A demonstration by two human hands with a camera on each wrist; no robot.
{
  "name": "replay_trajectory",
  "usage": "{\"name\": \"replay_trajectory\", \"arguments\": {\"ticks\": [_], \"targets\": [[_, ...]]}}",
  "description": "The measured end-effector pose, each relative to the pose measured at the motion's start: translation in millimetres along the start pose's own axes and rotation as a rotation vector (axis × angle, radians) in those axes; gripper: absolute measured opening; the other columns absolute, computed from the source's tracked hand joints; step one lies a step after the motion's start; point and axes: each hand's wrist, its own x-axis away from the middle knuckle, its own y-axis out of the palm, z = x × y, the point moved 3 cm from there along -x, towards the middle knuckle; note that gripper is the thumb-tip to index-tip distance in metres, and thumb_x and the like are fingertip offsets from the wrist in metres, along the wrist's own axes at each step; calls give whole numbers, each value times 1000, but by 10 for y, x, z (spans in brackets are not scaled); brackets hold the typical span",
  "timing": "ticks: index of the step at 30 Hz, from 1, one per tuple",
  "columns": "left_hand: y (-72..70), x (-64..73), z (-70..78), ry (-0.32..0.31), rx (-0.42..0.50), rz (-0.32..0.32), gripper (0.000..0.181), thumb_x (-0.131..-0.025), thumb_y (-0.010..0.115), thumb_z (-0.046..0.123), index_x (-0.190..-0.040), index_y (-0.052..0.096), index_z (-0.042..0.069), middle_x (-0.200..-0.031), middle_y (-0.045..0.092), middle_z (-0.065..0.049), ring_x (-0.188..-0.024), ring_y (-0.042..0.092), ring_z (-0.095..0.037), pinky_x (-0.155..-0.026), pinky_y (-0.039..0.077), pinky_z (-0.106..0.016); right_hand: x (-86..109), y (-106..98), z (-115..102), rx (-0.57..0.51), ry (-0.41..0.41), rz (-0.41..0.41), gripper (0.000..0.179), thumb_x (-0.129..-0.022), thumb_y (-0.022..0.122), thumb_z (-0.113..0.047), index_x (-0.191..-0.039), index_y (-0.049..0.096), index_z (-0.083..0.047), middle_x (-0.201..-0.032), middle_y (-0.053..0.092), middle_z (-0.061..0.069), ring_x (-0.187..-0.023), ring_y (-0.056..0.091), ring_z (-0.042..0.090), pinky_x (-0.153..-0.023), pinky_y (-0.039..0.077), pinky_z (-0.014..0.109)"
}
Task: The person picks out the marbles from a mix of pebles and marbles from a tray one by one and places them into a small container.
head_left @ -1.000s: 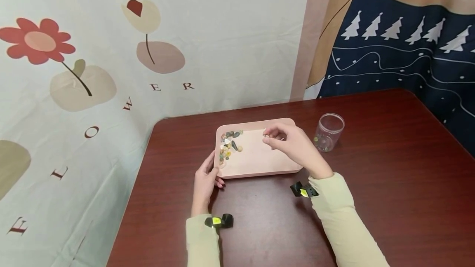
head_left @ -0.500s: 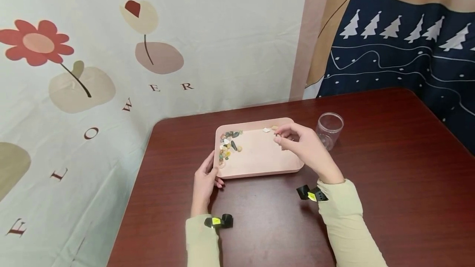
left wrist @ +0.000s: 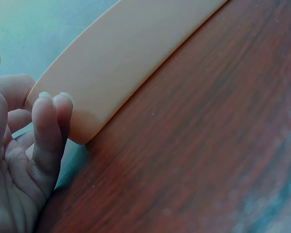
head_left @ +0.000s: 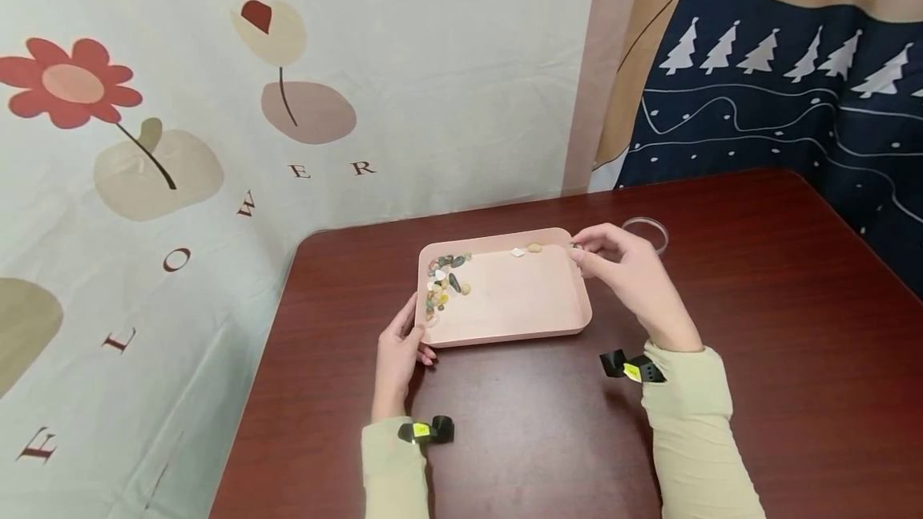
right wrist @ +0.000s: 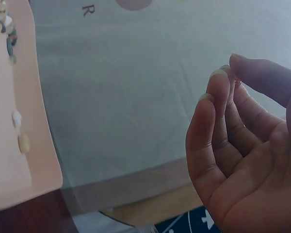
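Note:
At the near left corner of a pale pink tray (head_left: 519, 303), my left hand (head_left: 395, 355) grips the side, thumb at the rim. In the left wrist view, curled fingers (left wrist: 47, 126) lie against the tray's outer wall. My right hand (head_left: 638, 275) is at the tray's far right corner, thumb and fingertips pinching a small dark pebble (head_left: 575, 246), mostly hidden by the fingers. Several polished pebbles (head_left: 454, 283) in green, yellow and white lie along the tray's left side. A white pebble (head_left: 517, 252) and a tan pebble (head_left: 534, 248) sit by the far wall.
A clear jar (head_left: 665, 237) stands behind the right hand, only its rim showing. The dark red wooden table (head_left: 505, 423) meets a printed cloth (head_left: 461, 102) behind the tray. A navy cloth with white trees (head_left: 764, 102) hangs at the back right.
My right hand has moved right with the pinched pebble, from above the tray to its right edge. This uncovers the white and tan pebbles and covers most of the jar. The left hand stays put.

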Motion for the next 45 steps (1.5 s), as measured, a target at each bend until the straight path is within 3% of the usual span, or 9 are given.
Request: {"name": "replay_trajectory", "arguments": {"ticks": [7, 15, 22, 26, 36, 45], "targets": [[10, -2, -4, 6, -2, -5, 54, -84, 48, 5, -128, 47, 36, -127, 47, 7, -44, 55, -23, -39, 50, -33, 39, -116, 15, 0, 34, 41, 32, -79, 64, -37, -105, 60, -18, -89, 59, 9, -75, 60, 21, -51, 50, 34], [2, 0, -6, 11, -7, -6, 53, -85, 47, 6, -127, 47, 38, -128, 46, 7, -44, 54, -24, -40, 50, -35, 66, -180, -13, -20, 57, 79, 36, -79, 63, -41, -107, 61, -18, -90, 60, 9, -76, 58, 26, -55, 54, 35], [-3, -2, -2, 17, -5, -7, 53, -84, 48, 5, -127, 47, 38, -127, 47, 6, -43, 54, -24, -39, 50, -35, 58, -271, 31, -69, 22, 236, 34, -81, 63, -34, -110, 63, -16, -86, 61, 10, -68, 53, 23, -46, 47, 27], [5, -8, 12, 19, -6, -12, 54, -84, 48, 5, -127, 47, 37, -128, 47, 6, -42, 54, -23, -39, 50, -35, 43, -314, 65, -68, 11, 304, 35, -80, 63, -34, -110, 63, -16, -85, 61, 9, -69, 52, 22, -49, 48, 25], [3, -8, 6, 19, 9, -14, 54, -84, 48, 4, -127, 47, 36, -127, 48, 4, -43, 54, -24, -39, 50, -35, 3, -423, 203, -56, 6, 387, 33, -81, 63, -29, -109, 63, -11, -90, 60, 10, -72, 52, 21, -54, 46, 21], [1, -7, 10, 22, 11, -12, 54, -84, 48, 4, -128, 47, 35, -128, 47, 4, -42, 54, -23, -38, 49, -34, 7, -586, 352, -151, 72, 462, 33, -80, 65, -27, -107, 63, -9, -84, 61, 5, -61, 48, 18, -49, 44, 17]]}}
